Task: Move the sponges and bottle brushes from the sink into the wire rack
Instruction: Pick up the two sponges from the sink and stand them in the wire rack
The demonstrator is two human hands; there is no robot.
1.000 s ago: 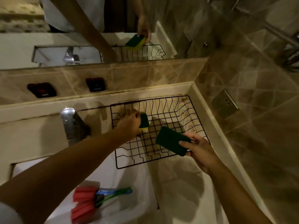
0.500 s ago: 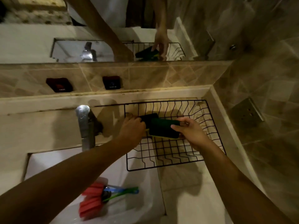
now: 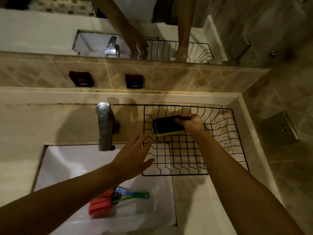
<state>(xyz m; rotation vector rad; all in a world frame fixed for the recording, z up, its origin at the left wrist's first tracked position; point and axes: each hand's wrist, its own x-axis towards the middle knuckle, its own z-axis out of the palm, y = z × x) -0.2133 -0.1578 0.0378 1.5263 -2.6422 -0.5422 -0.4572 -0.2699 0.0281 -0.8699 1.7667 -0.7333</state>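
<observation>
Brown tiles line the wall behind the white sink [image 3: 55, 160]. I see the right hand [image 3: 191, 123] clamped on a green sponge [image 3: 166, 125] inside the wire rack [image 3: 237, 133], near its 11 o'clock corner. My left hand [image 3: 133, 158] floats empty, fingers spread apart. Red bottle brushes [image 3: 103, 203] lie in the sink, at 7 o'clock from the rack.

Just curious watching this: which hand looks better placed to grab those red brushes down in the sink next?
Probably the left hand: it is open, empty and above the sink, where the bottle brushes lie. The right hand is on a sponge in the wire rack.
</observation>
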